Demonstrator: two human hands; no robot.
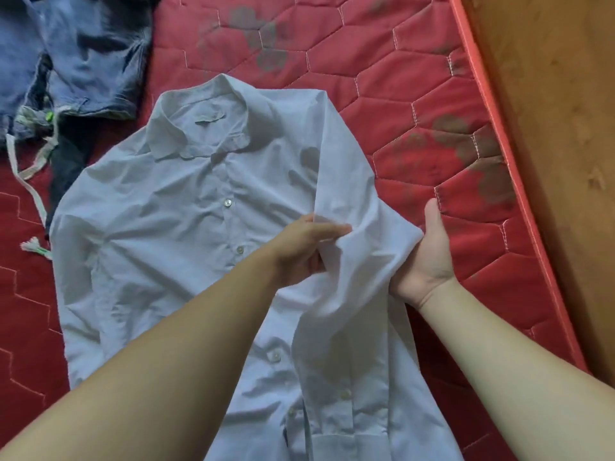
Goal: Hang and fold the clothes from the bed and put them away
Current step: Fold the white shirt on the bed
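Nearest the camera, two bare forearms reach forward from the bottom edge over the lower part of a pale, light-blue-white button-front cotton shirt that lies face up, collar toward the far end, on a red quilted mattress with a stitched hexagon pattern. At far left, a white drawstring cord with a frayed, green-marked end trails across the mattress, running up to a crumpled heap of blue denim clothing in the top left corner; a dark garment lies between that heap and the shirt's shoulder, partly tucked under it. The shirt's front is buttoned, and its collar lies spread flat. Moving right, the left hand pinches the shirt's folded-over sleeve, thumb extended on top of the cloth and fingers curled beneath it. The sleeve runs down the shirt's right side, its cuff lying near the bottom edge. Just right of it, the right hand grips the outer edge of the same sleeve, palm up, thumb pointing away, fingers hidden under the fabric. Dark stains mark the mattress beyond, and an orange-brown wooden surface borders its right edge.
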